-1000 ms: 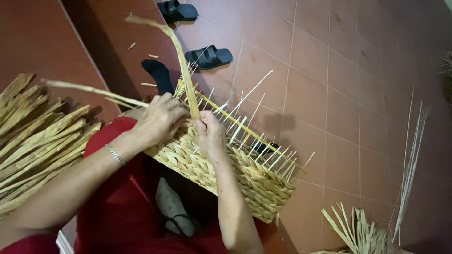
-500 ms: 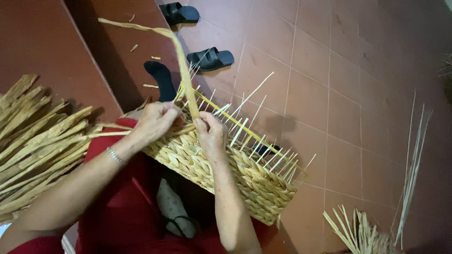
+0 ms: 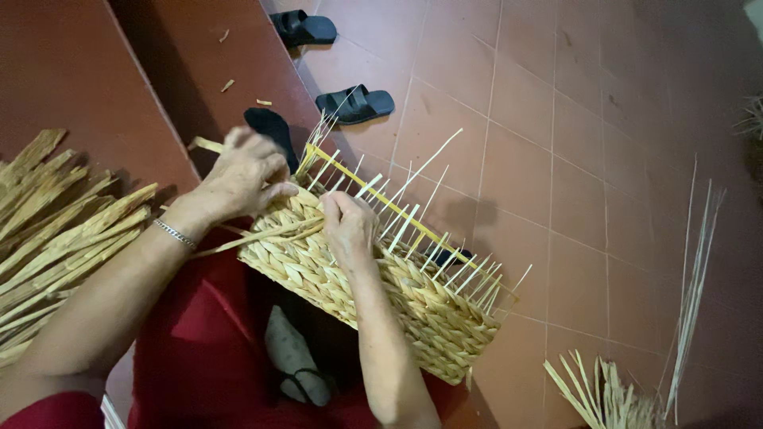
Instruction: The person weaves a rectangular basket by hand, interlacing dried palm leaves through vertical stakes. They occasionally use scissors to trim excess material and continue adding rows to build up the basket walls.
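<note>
Brought down since the earlier frame: the long flat weaving strand (image 3: 254, 237), then standing high above the rim, now pulled low and nearly level across the near corner of the woven basket (image 3: 373, 294). Shifted too, the left hand (image 3: 242, 176), from gripping the raised strand to resting over the corner.

Seen at the middle of the frame, lying tilted across a red-clad lap (image 3: 199, 349): the rectangular basket, walls plaited thickly in pale straw. Finished, by the look of it, most of the wall height; left undone, the top edge, with thin upright stakes (image 3: 413, 214) bristling untrimmed along the far rim and a yellow strip running across them. Judged well along, with the border and trimming outstanding.

Curled over the upper-left corner, the left hand, fingers bent and closed on a strand end poking out toward the upper left. Pressed down on the rim just beside it, the right hand (image 3: 348, 229), fingers folded together, pinching the strand against the weave. Worn on the left wrist, a thin metal bracelet (image 3: 175, 233).

Piled at the left edge, a bundle of dried flat strands (image 3: 56, 230). Scattered on the tiled floor (image 3: 572, 143): black sandals (image 3: 355, 103) at upper centre, loose thin reeds (image 3: 691, 270) at right.
</note>
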A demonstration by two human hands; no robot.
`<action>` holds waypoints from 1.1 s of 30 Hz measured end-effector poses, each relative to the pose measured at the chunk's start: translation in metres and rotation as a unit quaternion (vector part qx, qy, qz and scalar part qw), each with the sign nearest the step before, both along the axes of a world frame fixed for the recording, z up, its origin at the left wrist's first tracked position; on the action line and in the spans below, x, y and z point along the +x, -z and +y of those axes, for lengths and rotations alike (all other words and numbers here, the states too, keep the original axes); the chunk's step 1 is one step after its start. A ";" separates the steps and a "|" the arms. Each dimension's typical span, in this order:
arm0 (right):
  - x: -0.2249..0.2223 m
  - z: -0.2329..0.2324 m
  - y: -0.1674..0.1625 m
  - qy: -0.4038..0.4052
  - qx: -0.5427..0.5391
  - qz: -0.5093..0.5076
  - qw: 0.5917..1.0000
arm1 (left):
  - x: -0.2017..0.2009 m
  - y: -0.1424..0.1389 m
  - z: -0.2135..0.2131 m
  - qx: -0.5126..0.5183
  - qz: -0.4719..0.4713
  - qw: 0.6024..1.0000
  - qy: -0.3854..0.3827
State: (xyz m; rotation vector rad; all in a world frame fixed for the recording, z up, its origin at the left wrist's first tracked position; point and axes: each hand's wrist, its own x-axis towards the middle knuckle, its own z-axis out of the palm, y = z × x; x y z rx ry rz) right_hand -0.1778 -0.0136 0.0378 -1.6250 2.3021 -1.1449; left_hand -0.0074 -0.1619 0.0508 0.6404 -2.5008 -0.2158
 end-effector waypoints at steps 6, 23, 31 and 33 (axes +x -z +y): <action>0.006 -0.006 -0.002 0.078 0.010 -0.056 0.995 | -0.004 0.014 -0.003 0.521 -0.014 0.852 -0.051; -0.093 0.313 0.013 0.405 -0.019 -0.028 0.914 | 0.004 0.025 0.018 0.575 0.038 0.807 -0.129; -0.136 0.342 0.097 0.331 -0.097 -0.280 0.896 | 0.018 0.026 0.048 0.490 0.086 0.850 -0.176; -0.141 0.344 0.092 0.305 -0.109 -0.247 0.913 | 0.019 0.030 0.057 0.470 0.100 0.860 -0.174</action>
